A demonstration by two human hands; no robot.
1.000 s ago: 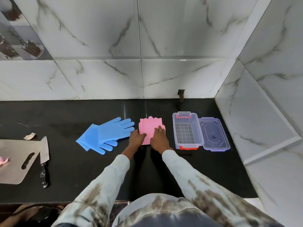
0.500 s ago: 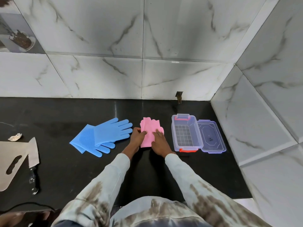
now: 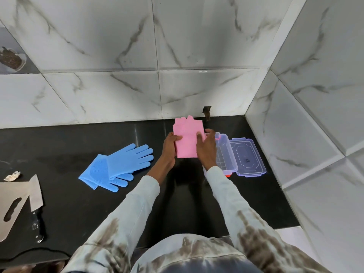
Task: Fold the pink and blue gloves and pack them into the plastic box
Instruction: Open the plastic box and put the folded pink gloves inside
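Pink gloves, folded, are pinched between my left hand and right hand, lifted off the tabletop, with the box at three o'clock.

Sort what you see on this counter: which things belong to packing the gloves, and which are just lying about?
Part of the job: pink gloves, held by both hands; blue gloves; plastic box; its lid.

Lying about: cleaver; metal board; crumpled scrap.
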